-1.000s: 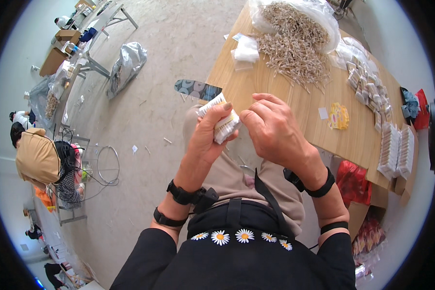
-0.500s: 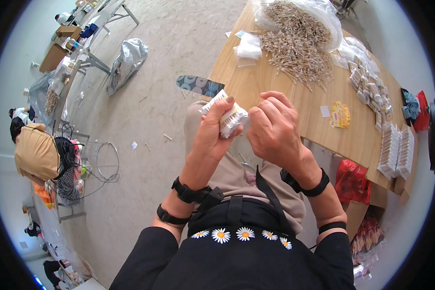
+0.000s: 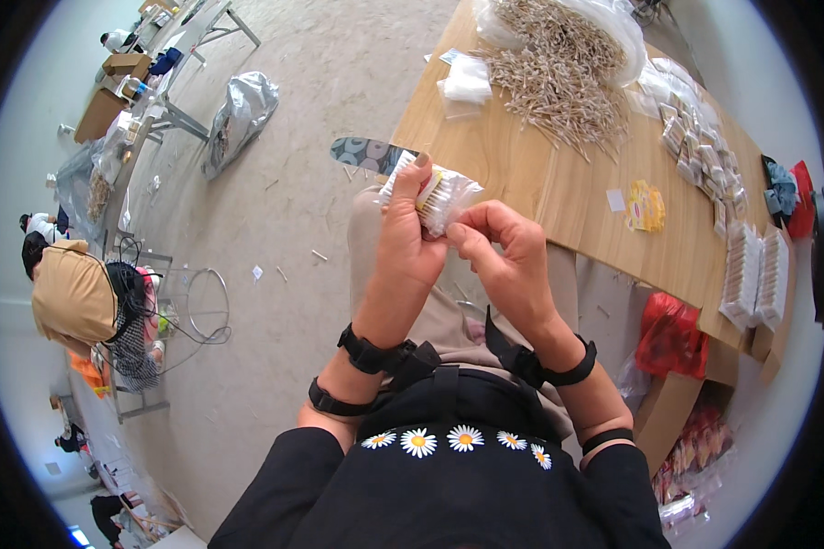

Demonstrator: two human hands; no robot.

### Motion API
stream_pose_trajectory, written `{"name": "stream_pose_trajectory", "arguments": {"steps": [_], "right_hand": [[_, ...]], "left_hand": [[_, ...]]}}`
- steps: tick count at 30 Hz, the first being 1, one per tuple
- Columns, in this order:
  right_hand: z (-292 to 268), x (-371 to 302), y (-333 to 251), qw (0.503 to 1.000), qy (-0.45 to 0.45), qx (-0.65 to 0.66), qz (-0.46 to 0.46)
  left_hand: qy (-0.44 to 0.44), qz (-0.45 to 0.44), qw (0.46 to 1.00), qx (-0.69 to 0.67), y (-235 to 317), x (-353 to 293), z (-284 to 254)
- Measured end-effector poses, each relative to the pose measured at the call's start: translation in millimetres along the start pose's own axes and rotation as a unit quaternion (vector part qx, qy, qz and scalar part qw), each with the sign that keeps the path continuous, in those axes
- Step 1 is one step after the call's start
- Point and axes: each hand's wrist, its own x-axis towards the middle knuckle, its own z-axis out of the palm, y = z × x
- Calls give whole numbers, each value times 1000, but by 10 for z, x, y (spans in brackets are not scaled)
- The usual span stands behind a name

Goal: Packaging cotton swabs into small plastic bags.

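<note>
My left hand (image 3: 401,247) is closed round a small clear plastic bag of cotton swabs (image 3: 443,194), thumb across the top. White swab tips show at its upper left, and a bit of yellow and red label is visible inside. My right hand (image 3: 511,254) pinches the lower right edge of that bag between thumb and forefinger, its other fingers curled. Both hands are over my lap, beside the near left edge of the wooden table (image 3: 577,206).
On the table lie a heap of loose cotton swabs (image 3: 558,87), clear bags (image 3: 467,84), yellow labels (image 3: 646,207), a white card (image 3: 615,200), many filled packs (image 3: 705,169) and stacked rows (image 3: 753,274). Below are a red plastic bag (image 3: 670,334) and a cardboard box (image 3: 666,414). A grey sack (image 3: 241,123) stands left.
My right hand has come down and left from beside the pack, and its thumb and forefinger now pinch the bag's edge. The pack has turned slightly in my left hand.
</note>
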Motion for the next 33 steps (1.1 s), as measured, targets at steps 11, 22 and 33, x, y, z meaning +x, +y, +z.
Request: {"name": "stream_pose_trajectory", "arguments": {"steps": [11, 22, 33], "right_hand": [[-31, 1, 1, 979, -20, 166, 114], [-189, 43, -16, 992, -6, 97, 76], [-3, 16, -51, 983, 66, 150, 88]], "left_hand": [[-48, -15, 999, 5, -47, -95, 34], [-24, 19, 1000, -9, -77, -82, 71], [-96, 72, 992, 23, -165, -161, 47]]}}
